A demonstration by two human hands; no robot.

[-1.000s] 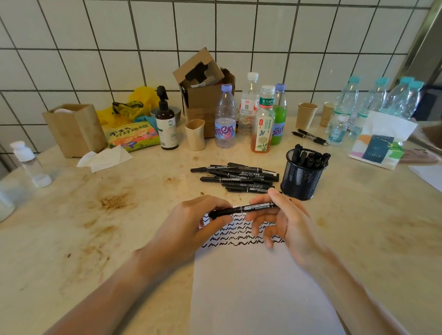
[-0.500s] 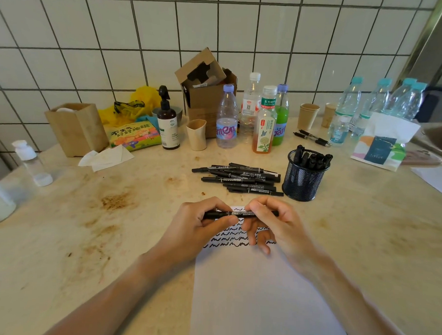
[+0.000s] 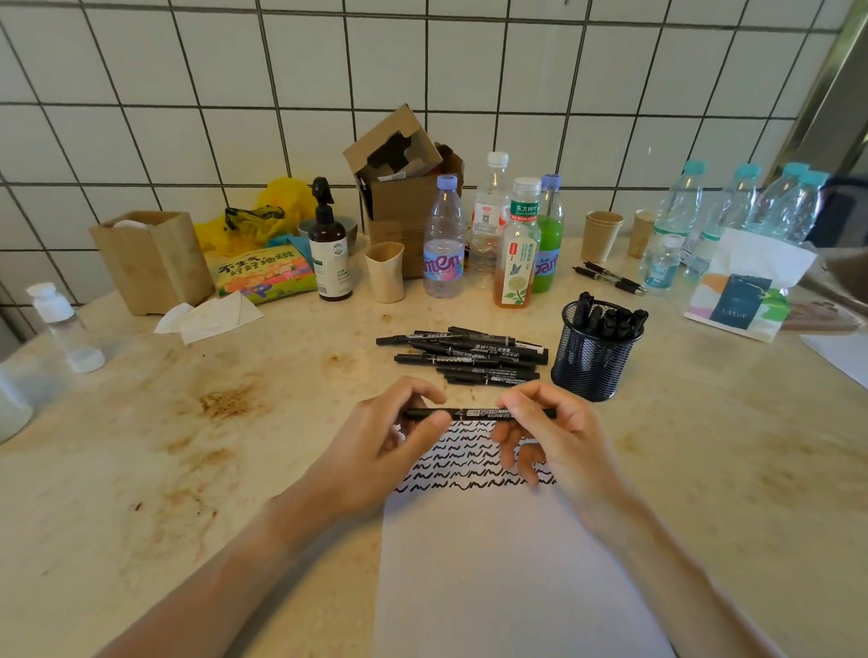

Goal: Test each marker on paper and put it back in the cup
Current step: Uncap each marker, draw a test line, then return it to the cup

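**Marker testing: somewhere mid-batch, by the look of it**

One marker (image 3: 478,413) was held level above the top of the paper (image 3: 510,581), the left hand (image 3: 381,456) pinching one end and the right hand (image 3: 561,444) gripping the other. Whether the cap was being pulled off or pushed on couldn't be told; no bare tip was seen.

Progress-wise: several rows of black squiggles (image 3: 471,459) had already been laid down across the paper's top edge, so a fair number of markers could be judged as tested. A handful were standing in the black mesh cup (image 3: 592,355), just right of a loose pile of markers (image 3: 465,355) lying flat on the table (image 3: 167,466). That pile was probably what was left to do, so the job looked maybe halfway at best. Most of the sheet was blank.

Readable stuff: "701" was made out on one marker in the pile, the rest of the barrel print being too small. "TISSUE" was printed on the pack (image 3: 736,302) at far right. Chinese characters, 东方树叶, were seen on the tea bottle (image 3: 517,248).
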